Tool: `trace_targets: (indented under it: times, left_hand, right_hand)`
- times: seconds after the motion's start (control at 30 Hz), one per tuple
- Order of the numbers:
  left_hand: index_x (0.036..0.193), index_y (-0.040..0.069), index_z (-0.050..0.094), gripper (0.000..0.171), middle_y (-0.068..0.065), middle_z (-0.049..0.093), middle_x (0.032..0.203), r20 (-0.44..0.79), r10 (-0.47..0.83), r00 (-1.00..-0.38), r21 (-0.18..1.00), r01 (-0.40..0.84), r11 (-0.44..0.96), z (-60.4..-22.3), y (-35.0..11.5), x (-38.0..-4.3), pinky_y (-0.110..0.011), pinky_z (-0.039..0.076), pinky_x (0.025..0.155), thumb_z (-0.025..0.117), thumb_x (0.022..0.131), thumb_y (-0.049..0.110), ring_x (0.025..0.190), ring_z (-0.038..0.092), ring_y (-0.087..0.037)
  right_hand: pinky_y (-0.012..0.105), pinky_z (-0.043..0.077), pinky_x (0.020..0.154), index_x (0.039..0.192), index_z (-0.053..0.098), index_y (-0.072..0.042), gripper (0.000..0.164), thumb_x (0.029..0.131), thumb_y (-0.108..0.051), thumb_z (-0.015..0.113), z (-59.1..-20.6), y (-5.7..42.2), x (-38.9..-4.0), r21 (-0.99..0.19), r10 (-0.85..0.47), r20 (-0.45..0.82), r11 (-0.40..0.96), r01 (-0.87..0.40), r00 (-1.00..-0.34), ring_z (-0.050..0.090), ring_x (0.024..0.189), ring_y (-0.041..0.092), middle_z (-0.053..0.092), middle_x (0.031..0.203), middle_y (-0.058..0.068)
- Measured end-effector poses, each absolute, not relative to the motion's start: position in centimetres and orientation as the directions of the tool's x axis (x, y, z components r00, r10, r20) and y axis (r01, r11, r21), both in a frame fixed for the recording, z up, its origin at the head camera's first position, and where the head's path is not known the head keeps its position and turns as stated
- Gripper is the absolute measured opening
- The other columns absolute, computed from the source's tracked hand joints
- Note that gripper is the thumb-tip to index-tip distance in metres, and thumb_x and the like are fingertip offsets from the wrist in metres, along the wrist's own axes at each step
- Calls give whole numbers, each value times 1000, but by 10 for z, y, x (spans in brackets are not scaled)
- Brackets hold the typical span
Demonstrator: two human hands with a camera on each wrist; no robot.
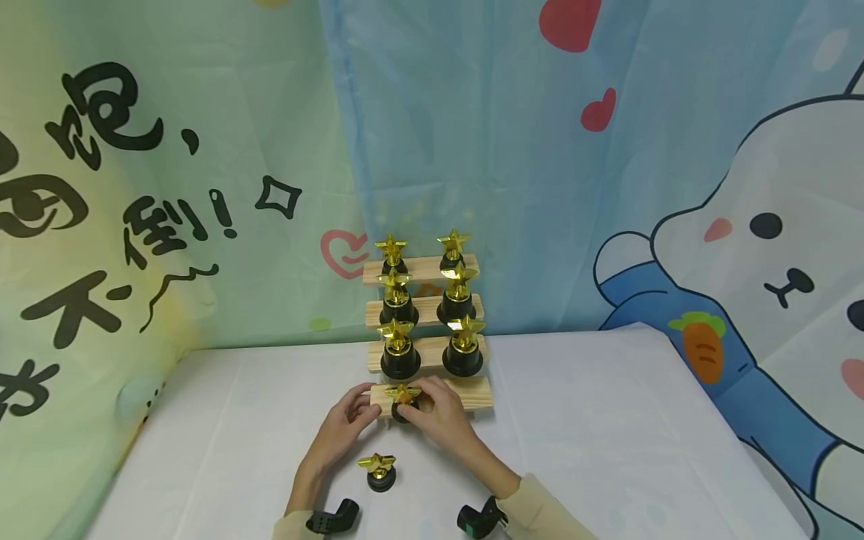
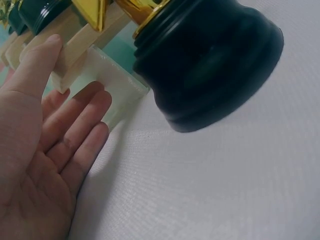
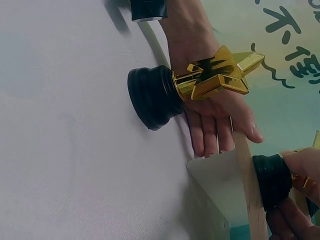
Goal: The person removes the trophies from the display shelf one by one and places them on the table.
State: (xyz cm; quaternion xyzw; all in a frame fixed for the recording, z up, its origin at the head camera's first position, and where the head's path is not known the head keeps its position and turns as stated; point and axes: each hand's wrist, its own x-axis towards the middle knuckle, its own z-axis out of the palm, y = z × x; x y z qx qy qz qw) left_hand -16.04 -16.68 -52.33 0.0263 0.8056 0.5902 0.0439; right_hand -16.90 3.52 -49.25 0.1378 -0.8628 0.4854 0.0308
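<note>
On the lowest wooden board of a tiered stand (image 1: 475, 393), my right hand (image 1: 447, 421) holds a gold star trophy (image 1: 402, 395) with thumb and fingers around it. Its black base (image 3: 272, 181) sits against the board in the right wrist view. My left hand (image 1: 340, 429) grips the same board at its left end, thumb (image 2: 47, 52) on the upper side and the other fingers below, near a clear side panel (image 2: 112, 75). A second star trophy (image 1: 381, 478) stands on the white table between my forearms, nearer me than the stand.
Three higher boards rise behind, each bearing two star trophies, such as one at the right (image 1: 463, 354) and one at the left (image 1: 400, 357). A printed cloth backdrop (image 1: 553, 187) hangs at the table's far edge. White cloth covers the table (image 1: 594, 435).
</note>
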Motion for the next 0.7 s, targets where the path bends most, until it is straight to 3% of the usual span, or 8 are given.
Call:
trace_targets:
  times: [0.43,0.7]
  left_hand:
    - [138,15,50,50,-7,70,115,-63,111,-992,957,-29,288,-550,-175,-172,-18,51,82,67,92,25,102,66,-17]
    - [138,13,50,50,-10,69,115,-37,117,-992,959,-3,283,-547,-173,-171,-17,51,82,66,92,23,102,66,-17]
  right_hand:
    - [22,40,74,105,70,-12,29,81,-26,78,-489,40,-164,-844,-222,151,479,-243,-963,52,89,11,64,101,1]
    - [31,53,82,101,70,-13,24,81,-23,78,-488,45,-158,-863,-237,191,423,-278,-953,59,95,15,65,104,1]
